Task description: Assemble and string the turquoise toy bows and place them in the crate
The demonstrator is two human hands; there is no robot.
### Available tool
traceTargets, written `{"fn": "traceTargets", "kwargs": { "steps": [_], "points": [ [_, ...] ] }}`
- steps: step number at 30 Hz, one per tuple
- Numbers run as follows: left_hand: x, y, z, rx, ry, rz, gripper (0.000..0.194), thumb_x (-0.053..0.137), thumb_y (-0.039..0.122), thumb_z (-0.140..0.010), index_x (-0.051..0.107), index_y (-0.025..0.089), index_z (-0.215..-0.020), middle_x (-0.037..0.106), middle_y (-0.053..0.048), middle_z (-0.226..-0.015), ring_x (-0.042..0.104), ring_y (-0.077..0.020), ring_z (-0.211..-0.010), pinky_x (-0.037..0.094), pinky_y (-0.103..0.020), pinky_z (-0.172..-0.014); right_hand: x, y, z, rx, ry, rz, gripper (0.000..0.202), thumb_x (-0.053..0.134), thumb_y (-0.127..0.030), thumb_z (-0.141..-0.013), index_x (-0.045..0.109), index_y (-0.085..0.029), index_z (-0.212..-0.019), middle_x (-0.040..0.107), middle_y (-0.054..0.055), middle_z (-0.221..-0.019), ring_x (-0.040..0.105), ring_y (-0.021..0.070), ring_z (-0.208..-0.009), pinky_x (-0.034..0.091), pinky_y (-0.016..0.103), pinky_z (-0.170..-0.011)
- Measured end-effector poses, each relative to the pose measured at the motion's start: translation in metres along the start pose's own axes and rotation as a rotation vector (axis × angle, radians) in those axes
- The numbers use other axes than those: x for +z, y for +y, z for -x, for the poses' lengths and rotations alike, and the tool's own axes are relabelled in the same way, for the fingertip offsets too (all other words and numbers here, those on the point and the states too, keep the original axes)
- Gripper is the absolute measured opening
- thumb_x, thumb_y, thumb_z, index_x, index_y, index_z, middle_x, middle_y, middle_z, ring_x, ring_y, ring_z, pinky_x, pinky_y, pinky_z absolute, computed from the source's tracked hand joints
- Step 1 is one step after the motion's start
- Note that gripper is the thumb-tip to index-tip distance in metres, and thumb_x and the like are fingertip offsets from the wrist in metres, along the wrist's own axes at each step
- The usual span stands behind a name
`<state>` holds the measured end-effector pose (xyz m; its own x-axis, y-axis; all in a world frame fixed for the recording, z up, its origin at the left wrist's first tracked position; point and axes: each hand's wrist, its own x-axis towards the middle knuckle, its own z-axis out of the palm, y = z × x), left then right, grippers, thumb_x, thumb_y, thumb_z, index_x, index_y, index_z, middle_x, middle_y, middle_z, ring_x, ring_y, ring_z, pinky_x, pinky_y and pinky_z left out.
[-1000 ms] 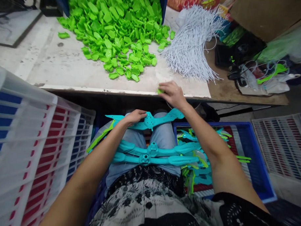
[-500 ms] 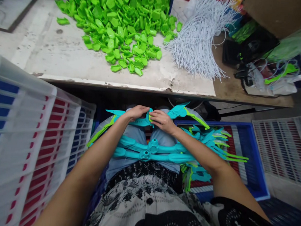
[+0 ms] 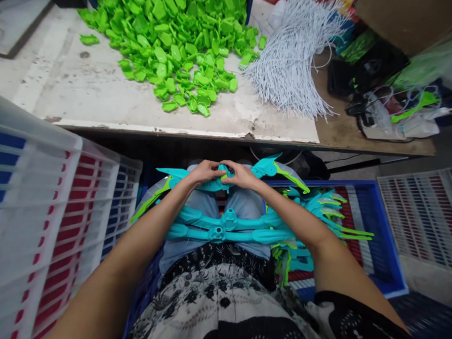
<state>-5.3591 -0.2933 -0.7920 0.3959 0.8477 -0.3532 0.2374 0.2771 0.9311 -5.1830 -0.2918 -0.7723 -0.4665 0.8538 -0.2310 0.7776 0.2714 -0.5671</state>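
Across my knees lies a turquoise plastic bow (image 3: 263, 167) with lime-green tips. My left hand (image 3: 206, 172) is closed on the left side of its middle part. From the right, my right hand (image 3: 240, 175) pinches the same middle, its fingertips at a small lime-green piece (image 3: 224, 176) there. The fingers of both hands nearly meet and partly cover that piece. Nearer my body, two more turquoise bows rest on my lap, one (image 3: 229, 218) behind the other (image 3: 218, 233), each with a round hub at its middle.
On the table (image 3: 113, 104) lie a heap of lime-green pieces (image 3: 167, 44) and a bundle of white strings (image 3: 289, 68). White crates (image 3: 73, 184) stand at the left. More bows (image 3: 321, 212) fill a blue crate (image 3: 388, 244) at the right.
My right hand has turned, its thumb and fingers now pinching around the green piece instead of lying over it. My left fingers have come closer to the middle.
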Motion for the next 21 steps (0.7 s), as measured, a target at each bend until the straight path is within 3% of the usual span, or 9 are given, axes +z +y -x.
{"fn": "traceTargets", "kwargs": {
  "steps": [5,7,9,11,13,15,17,19,21],
  "points": [
    [0.000,-0.006,-0.005,0.065,0.063,-0.091,0.041,0.064,0.045,-0.067,0.067,0.011,-0.089,0.058,0.001,-0.061,0.051,-0.0133,-0.058,0.038,-0.023,-0.052,-0.004,-0.003,0.004,-0.035,0.003,0.103,0.066,0.071,-0.040,-0.070,0.049,-0.026,-0.131,0.067,0.003,-0.108,0.063,0.0219,-0.095,0.047,0.029,-0.075],
    [0.003,-0.007,-0.003,0.122,0.107,-0.185,0.041,0.063,0.042,-0.071,0.064,0.011,-0.098,0.063,-0.002,-0.070,0.057,-0.0166,-0.067,0.043,-0.024,-0.058,-0.012,-0.014,0.007,-0.100,0.039,0.231,0.052,0.066,-0.039,-0.077,0.055,-0.023,-0.125,0.067,0.006,-0.108,0.060,0.0223,-0.097,0.046,0.030,-0.078],
    [0.010,-0.005,0.003,0.186,0.218,-0.331,0.038,0.060,0.036,-0.077,0.060,0.013,-0.107,0.066,-0.006,-0.084,0.061,-0.0198,-0.079,0.047,-0.028,-0.068,-0.028,-0.030,0.001,-0.193,0.162,0.329,0.029,0.054,-0.034,-0.087,0.065,-0.020,-0.110,0.067,0.008,-0.101,0.058,0.0212,-0.096,0.044,0.030,-0.081],
    [0.022,-0.004,0.012,0.270,0.363,-0.545,0.029,0.053,0.031,-0.084,0.059,0.014,-0.106,0.065,-0.011,-0.100,0.061,-0.0231,-0.094,0.048,-0.034,-0.081,-0.047,-0.050,-0.019,-0.259,0.361,0.371,0.029,0.041,-0.029,-0.094,0.067,-0.018,-0.099,0.065,0.009,-0.096,0.055,0.0203,-0.094,0.042,0.031,-0.083],
    [0.034,-0.005,0.024,0.359,0.428,-0.774,0.030,0.050,0.033,-0.088,0.058,0.012,-0.108,0.059,-0.017,-0.116,0.055,-0.0273,-0.108,0.044,-0.039,-0.091,-0.062,-0.068,-0.049,-0.282,0.532,0.403,0.030,0.040,-0.029,-0.094,0.065,-0.016,-0.102,0.062,0.011,-0.098,0.052,0.0217,-0.097,0.040,0.033,-0.085],
    [0.042,-0.007,0.034,0.419,0.365,-0.952,0.052,0.058,0.041,-0.083,0.051,0.008,-0.122,0.048,-0.023,-0.132,0.048,-0.0331,-0.119,0.042,-0.043,-0.094,-0.071,-0.081,-0.083,-0.293,0.592,0.443,0.028,0.047,-0.030,-0.091,0.063,-0.014,-0.107,0.060,0.013,-0.104,0.049,0.0242,-0.100,0.039,0.036,-0.087],
    [0.044,-0.010,0.039,0.433,0.255,-1.087,0.079,0.068,0.043,-0.074,0.035,0.006,-0.136,0.034,-0.027,-0.143,0.044,-0.0374,-0.123,0.043,-0.045,-0.092,-0.073,-0.088,-0.110,-0.290,0.574,0.476,0.028,0.050,-0.027,-0.089,0.062,-0.011,-0.108,0.060,0.014,-0.105,0.048,0.0261,-0.102,0.039,0.038,-0.088],
    [0.040,-0.011,0.041,0.389,0.196,-1.169,0.080,0.068,0.030,-0.075,0.027,0.008,-0.141,0.028,-0.026,-0.147,0.048,-0.0360,-0.119,0.044,-0.044,-0.090,-0.072,-0.088,-0.122,-0.258,0.549,0.483,0.028,0.046,-0.020,-0.089,0.061,-0.009,-0.110,0.062,0.015,-0.103,0.049,0.0266,-0.102,0.039,0.039,-0.088],
    [0.032,-0.007,0.039,0.349,0.183,-1.163,0.067,0.059,0.018,-0.079,0.030,0.009,-0.139,0.033,-0.022,-0.145,0.053,-0.0311,-0.113,0.045,-0.040,-0.088,-0.075,-0.084,-0.119,-0.192,0.564,0.441,0.033,0.041,-0.016,-0.089,0.057,-0.010,-0.118,0.064,0.014,-0.100,0.053,0.0254,-0.098,0.040,0.037,-0.086]
  ]
}}
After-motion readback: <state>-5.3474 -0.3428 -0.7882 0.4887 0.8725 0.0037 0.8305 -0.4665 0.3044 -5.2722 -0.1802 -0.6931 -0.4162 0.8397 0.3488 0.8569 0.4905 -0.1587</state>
